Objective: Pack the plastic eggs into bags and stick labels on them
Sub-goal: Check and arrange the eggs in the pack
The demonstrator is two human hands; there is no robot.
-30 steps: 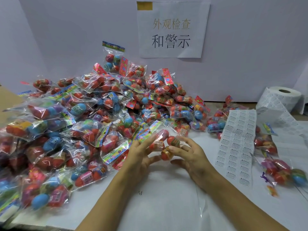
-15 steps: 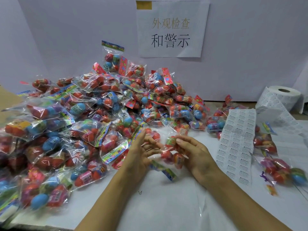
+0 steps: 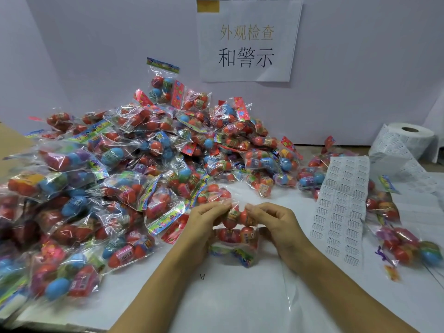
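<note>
Both hands pinch one bag of eggs above the table

Our left hand (image 3: 208, 218) and right hand (image 3: 271, 221) grip the bag (image 3: 236, 230) by its top film; we judge it light, crinkly, slippery, best held at the edge.

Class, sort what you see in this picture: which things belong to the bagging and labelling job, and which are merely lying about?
Job:
bag of eggs, pinched by left hand and right hand
label sheet
label roll
pile of packed bags

Lying about:
paper sign on the wall
cardboard at the left edge
</note>
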